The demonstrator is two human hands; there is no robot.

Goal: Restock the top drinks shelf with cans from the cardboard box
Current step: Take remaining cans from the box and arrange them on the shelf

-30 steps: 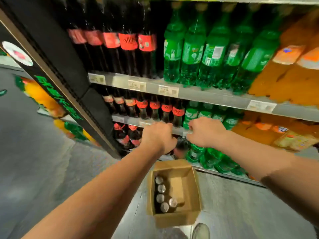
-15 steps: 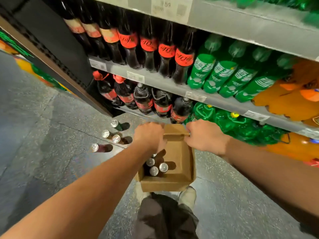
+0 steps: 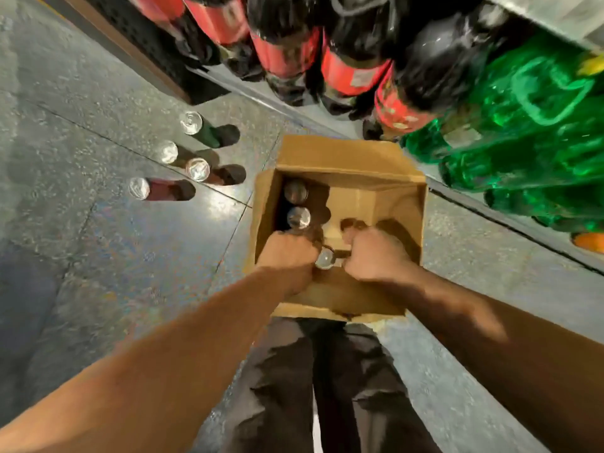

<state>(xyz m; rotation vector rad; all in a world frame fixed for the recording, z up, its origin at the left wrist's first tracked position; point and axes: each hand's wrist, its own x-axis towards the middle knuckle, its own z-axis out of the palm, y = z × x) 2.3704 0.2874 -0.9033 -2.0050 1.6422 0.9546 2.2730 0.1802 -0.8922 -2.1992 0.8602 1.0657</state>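
Cans stand in the cardboard box, just beyond the left hand; another can sits between it and the right hand. Both hands' fingers curl downward, but I cannot tell whether they grip anything. Loose cans stand on the floor, left of the fingers

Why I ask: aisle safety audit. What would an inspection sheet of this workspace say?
Surface: grey speckled floor, glossy.
Job's things: open cardboard box standing on the floor; two can tops along its left wall, a third can between the hands.
Clutter: four cans upright on the floor, left of the box.
Hands: left hand and right hand both inside the box, fingers curled; what each grips is hidden.
Cables: nothing seen.
Surroundings: dark bottles with red labels and green bottles behind the box; the person's dark trousers below.
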